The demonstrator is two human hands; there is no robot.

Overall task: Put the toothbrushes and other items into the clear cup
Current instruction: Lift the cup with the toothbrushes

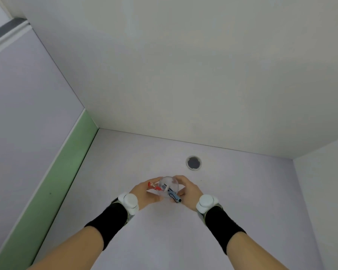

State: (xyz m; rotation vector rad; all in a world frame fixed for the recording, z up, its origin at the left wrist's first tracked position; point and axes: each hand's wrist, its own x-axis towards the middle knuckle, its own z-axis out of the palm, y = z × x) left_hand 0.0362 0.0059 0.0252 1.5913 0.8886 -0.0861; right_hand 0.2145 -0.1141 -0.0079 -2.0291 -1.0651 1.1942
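The clear cup (169, 185) sits low in the middle of the head view, held between both hands over the pale table (232, 191). My left hand (144, 193) wraps its left side and my right hand (187, 190) wraps its right side. A red-and-white toothbrush (153, 186) sticks out of the cup to the left, over my left fingers. A blue item with a dark tip (175, 197) pokes out toward the lower right. A white stick-like piece shows through the cup wall. The cup's base is hidden by my fingers.
A round grey cable hole (193, 162) lies in the table just beyond and right of the cup. White walls close the desk at the back and right; a lilac panel with a green strip (66, 162) runs along the left.
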